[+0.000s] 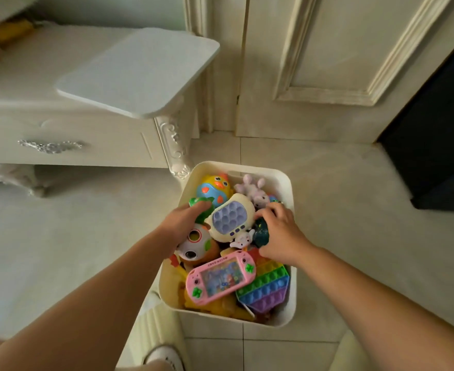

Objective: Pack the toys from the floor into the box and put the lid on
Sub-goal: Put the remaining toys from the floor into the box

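On the tiled floor (349, 188), the white box (263, 172) holds heaped toys (231, 218)

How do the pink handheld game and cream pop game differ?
The pink handheld game is rectangular with a picture screen; the cream pop game is rounded with purple bubbles. The pink one lies nearer the person, the cream one mid-box. Both lie face up in the box.

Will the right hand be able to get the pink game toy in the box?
Probably yes. The pink game toy lies on top of the pile in the box, uncovered, and the right hand is just beside it.
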### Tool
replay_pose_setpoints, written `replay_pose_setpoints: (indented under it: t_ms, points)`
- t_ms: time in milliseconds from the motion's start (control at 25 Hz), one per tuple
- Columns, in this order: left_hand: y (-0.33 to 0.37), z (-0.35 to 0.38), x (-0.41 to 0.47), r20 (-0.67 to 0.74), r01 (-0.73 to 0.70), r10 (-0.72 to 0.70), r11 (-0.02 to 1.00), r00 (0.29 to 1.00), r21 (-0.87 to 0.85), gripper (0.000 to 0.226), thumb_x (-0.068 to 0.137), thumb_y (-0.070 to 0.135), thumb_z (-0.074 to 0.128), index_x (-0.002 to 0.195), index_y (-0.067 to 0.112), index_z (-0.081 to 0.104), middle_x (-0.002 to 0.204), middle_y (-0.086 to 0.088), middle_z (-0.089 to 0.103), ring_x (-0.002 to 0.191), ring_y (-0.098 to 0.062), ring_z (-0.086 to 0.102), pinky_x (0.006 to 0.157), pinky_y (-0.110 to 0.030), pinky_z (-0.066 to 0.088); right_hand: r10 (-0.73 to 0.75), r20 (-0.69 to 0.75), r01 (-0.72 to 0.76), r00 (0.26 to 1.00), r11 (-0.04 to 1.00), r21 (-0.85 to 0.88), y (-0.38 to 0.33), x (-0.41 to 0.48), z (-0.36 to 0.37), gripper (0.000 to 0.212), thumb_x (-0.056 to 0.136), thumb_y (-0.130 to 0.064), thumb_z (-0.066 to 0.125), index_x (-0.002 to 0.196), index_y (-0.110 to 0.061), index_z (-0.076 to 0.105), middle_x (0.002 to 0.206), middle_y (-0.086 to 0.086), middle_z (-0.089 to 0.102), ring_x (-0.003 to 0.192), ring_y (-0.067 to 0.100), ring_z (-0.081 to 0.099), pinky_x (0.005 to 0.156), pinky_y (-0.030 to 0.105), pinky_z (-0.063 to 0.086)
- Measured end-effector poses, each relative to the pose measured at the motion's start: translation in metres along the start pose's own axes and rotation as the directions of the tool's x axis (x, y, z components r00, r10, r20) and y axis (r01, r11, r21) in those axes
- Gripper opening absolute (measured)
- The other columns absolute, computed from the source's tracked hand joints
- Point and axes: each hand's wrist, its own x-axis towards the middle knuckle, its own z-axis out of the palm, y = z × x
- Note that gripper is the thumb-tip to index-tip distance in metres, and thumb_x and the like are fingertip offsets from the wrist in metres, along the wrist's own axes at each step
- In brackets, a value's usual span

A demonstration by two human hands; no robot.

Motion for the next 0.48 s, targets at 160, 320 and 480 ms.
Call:
replay_pose_setpoints:
  t_ms: [160,320,480]
  points:
    - [-0.002,0.001,0.000,0.006,-0.045,0.045,0.997,0.999,0.055,0.025,0.086,0.049,0.061,0.091,0.024,0.063,0.093,-0.008,0.073,0.078,-0.024,0.069,0.072,-0.032,0.056,0.041,0.007,-0.040,0.999,0.993,-0.112,0.008,-0.014,0.020,0.075,0.094,-0.028,0.052,0.154,-0.018,0.008,0.161,0.006,-0.011,0.149,0.028,-0.010,0.122,0.042,0.011]
    - [0.000,0.006,-0.010,0.033,-0.091,0.090,0.995,0.995,0.048,0.017,0.091,0.042,0.056,0.083,0.027,0.058,0.087,-0.004,0.069,0.074,-0.018,0.065,0.067,-0.027,0.054,0.073,0.105,-0.038,0.992,0.951,-0.308,-0.008,-0.015,0.026,0.072,0.099,-0.038,0.033,0.153,-0.019,-0.011,0.159,0.007,-0.025,0.146,0.030,-0.022,0.121,0.045,-0.005]
    - [-0.008,0.002,-0.017,-0.024,-0.056,0.056,0.998,0.998,0.018,0.020,0.089,0.047,0.057,0.089,0.027,0.061,0.095,-0.008,0.072,0.088,-0.026,0.070,0.085,-0.040,0.058,-0.029,-0.149,0.052,0.988,0.988,0.147,-0.060,-0.024,0.015,0.063,0.091,-0.026,0.044,0.150,-0.025,0.024,0.157,0.000,0.022,0.146,0.019,0.016,0.120,0.037,0.018]
